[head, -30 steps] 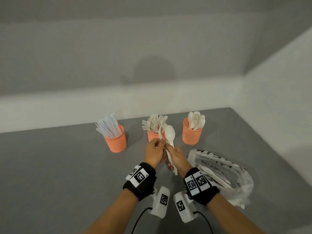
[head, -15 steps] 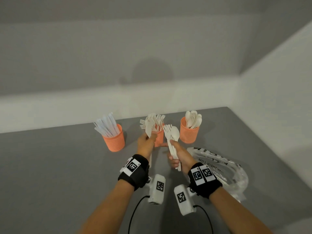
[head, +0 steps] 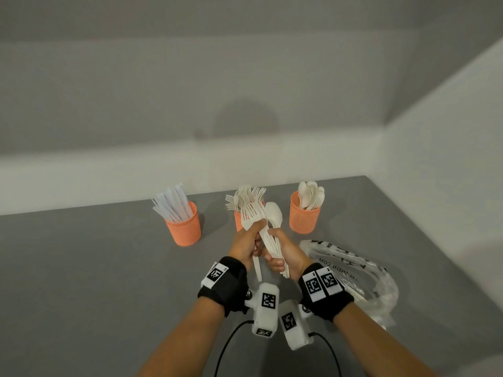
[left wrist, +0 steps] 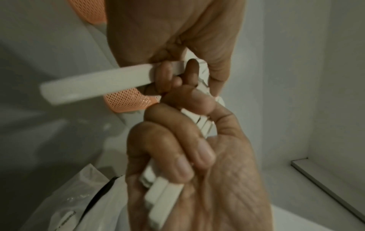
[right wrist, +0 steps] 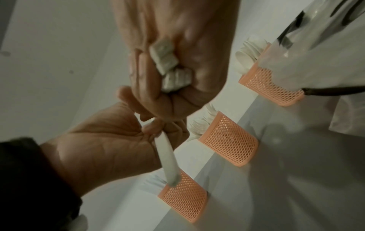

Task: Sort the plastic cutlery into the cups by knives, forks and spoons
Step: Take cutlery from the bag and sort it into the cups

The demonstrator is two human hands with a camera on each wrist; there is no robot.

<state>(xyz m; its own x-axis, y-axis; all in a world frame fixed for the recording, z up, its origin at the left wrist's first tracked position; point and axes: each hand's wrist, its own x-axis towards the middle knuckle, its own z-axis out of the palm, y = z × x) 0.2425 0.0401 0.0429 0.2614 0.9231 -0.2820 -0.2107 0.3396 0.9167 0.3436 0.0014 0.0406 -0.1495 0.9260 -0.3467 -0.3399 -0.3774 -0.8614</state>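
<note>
We are well into the sorting. On the grey counter stand three orange mesh plastic cups: the left cup bristles with pale plastic knives, the middle cup is crowded with white plastic forks, and the right cup carries a cluster of white plastic spoons. So each kind already has its home, and most pieces seem placed.

What is left sits in our hands, raised just in front of the middle cup. Our right hand is wrapped around a mixed bundle of white cutlery, a spoon bowl and fork tines showing above the fist. Our left hand pinches one white fork near its neck, its handle hanging free below the fingers; it looks about drawn out of the bundle and bound for the fork cup.

Beside our right wrist lies a crumpled clear plastic bag with at least one more white piece inside, so a few rounds likely remain.
</note>
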